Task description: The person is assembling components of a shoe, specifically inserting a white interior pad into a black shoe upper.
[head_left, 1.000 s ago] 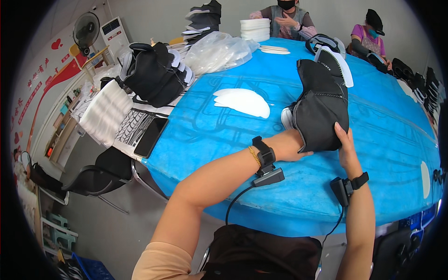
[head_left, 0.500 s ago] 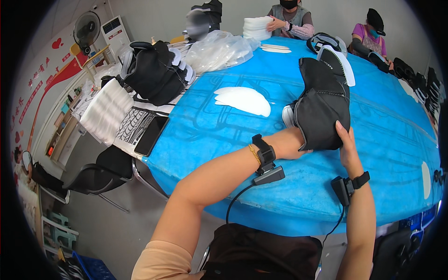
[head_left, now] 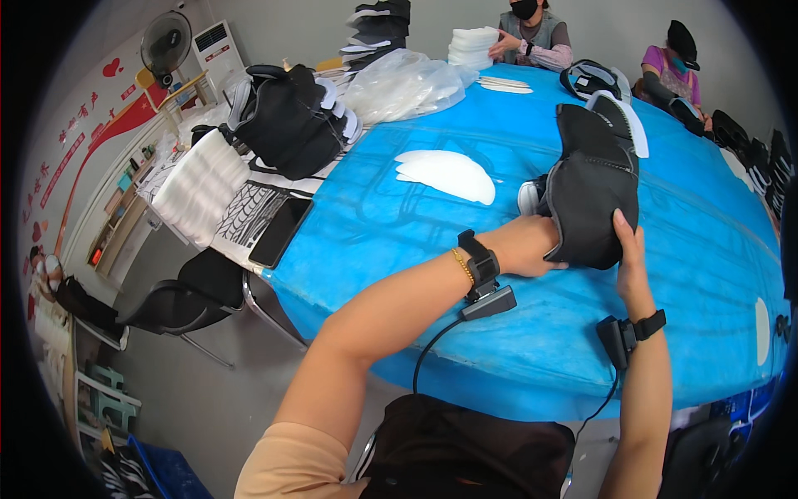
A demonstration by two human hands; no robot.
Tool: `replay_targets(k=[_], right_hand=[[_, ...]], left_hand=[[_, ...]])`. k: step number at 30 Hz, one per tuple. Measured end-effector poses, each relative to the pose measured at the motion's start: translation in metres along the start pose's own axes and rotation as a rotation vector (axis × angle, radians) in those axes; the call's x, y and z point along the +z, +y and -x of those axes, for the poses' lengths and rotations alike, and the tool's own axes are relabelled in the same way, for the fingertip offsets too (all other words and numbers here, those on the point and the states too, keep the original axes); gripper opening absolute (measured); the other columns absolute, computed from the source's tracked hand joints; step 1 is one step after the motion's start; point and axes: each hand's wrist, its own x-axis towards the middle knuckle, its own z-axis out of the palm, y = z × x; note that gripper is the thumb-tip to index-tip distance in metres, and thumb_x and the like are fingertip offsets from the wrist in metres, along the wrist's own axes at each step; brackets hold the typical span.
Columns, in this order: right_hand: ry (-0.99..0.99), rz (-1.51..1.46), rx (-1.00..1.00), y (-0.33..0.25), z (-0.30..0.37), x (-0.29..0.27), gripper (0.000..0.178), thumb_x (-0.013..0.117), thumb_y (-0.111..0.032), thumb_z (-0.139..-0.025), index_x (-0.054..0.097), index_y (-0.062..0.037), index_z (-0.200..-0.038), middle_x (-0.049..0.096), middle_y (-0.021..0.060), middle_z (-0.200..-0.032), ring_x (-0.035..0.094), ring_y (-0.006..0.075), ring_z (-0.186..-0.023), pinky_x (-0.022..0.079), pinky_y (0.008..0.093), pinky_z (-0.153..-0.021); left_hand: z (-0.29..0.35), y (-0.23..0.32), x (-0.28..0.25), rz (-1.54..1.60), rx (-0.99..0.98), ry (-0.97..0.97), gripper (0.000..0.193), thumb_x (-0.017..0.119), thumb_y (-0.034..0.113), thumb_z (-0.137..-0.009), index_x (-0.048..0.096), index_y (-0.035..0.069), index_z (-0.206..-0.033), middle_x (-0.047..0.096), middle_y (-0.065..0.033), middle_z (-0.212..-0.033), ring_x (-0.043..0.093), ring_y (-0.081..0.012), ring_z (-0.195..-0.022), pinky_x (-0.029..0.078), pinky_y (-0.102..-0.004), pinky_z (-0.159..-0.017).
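A black padded fabric piece (head_left: 594, 200) with a curved white edge at its far end rests at an angle above the blue-covered table, held between both hands. My left hand (head_left: 525, 248) is closed at its lower left edge, with the fingertips hidden under or inside the fabric. On the lower right side my right hand (head_left: 632, 262) grips it, thumb on the outer face and the other fingers hidden behind. A round white-edged part (head_left: 530, 198) shows at its left side. Several white half-oval pads (head_left: 449, 175) lie overlapping to the left of it.
The blue table cover (head_left: 399, 283) bears a clear plastic bag (head_left: 407, 87) and a white pad (head_left: 762, 331). Left of it stand a black fabric pile (head_left: 291, 125), a white pad stack (head_left: 199, 187) and a phone (head_left: 281, 233). A black chair (head_left: 187, 291) is beside the table. Two people work across it.
The whole view has shifted slightly, so most things appear a little farther right. Both hands keep nearly the same hold on the black fabric piece.
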Motion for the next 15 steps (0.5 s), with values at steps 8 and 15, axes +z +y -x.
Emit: replay_targets(k=[8, 15], right_hand=[[-0.26, -0.132, -0.032, 0.006, -0.001, 0.025, 0.046, 0.059, -0.027, -0.093, 0.05, -0.0016, -0.13, 0.054, 0.0047, -0.126, 0.051, 0.0125, -0.113, 0.037, 0.027, -0.097], [-0.199, 0.082, -0.078, 0.044, -0.025, -0.038, 0.045, 0.049, -0.022, -0.099, 0.044, -0.0001, -0.137, 0.041, 0.0135, -0.141, 0.044, 0.0195, -0.125, 0.033, 0.0328, -0.106]], left_hand=[[0.012, -0.003, -0.015, 0.569, -0.12, 0.621, 0.039, 0.08, 0.031, -0.074, 0.069, 0.0, -0.095, 0.071, -0.0104, -0.088, 0.066, -0.0157, -0.079, 0.052, -0.0307, -0.073], [-0.033, 0.008, 0.025, 0.501, -0.359, 0.88, 0.042, 0.078, 0.03, -0.067, 0.062, -0.005, -0.085, 0.062, -0.0221, -0.087, 0.058, -0.034, -0.086, 0.045, -0.0438, -0.079]])
